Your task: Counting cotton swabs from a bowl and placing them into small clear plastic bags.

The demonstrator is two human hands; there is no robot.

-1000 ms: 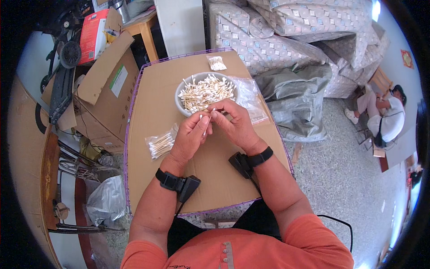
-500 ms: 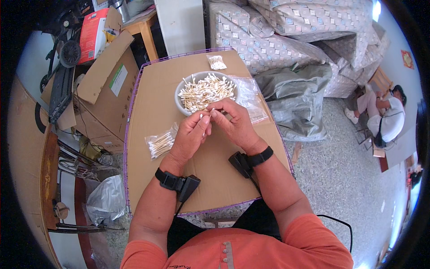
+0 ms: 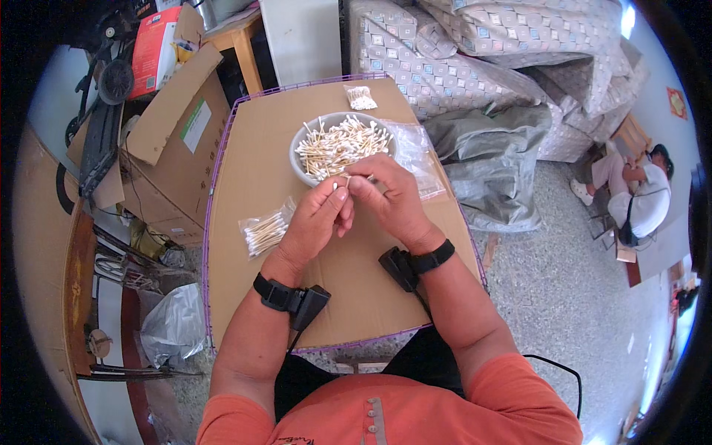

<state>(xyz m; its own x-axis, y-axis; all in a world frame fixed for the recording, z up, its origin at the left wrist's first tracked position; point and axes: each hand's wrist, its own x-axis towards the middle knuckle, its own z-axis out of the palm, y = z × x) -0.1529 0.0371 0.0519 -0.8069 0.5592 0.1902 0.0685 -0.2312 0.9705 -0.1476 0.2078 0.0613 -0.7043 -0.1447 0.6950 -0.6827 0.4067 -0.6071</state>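
Both of my hands meet at the near rim of a round grey bowl [image 3: 294,165] heaped with cotton swabs [image 3: 345,146]. My left hand [image 3: 313,221] is closed in a pinch, with the white tip of a cotton swab [image 3: 335,186] showing by its thumb. Touching it from the right, my right hand [image 3: 393,202] pinches a swab between thumb and forefinger, mostly hidden by the fingers. A clear bag of cotton swabs [image 3: 265,233] lies left of my left hand. Beyond the bowl rests a smaller filled bag [image 3: 360,97].
Cardboard [image 3: 245,159] covers the table, which has a purple wire edge. Flat clear plastic bags [image 3: 420,159] lie right of the bowl. Cardboard boxes [image 3: 174,159] stand at the left, a grey sack [image 3: 489,167] at the right. A person [image 3: 641,196] sits far right.
My right hand's fingertips have shifted slightly over the left thumb and forefinger. The swab tip at my left hand sits a little lower. Bowl and bags stay put.
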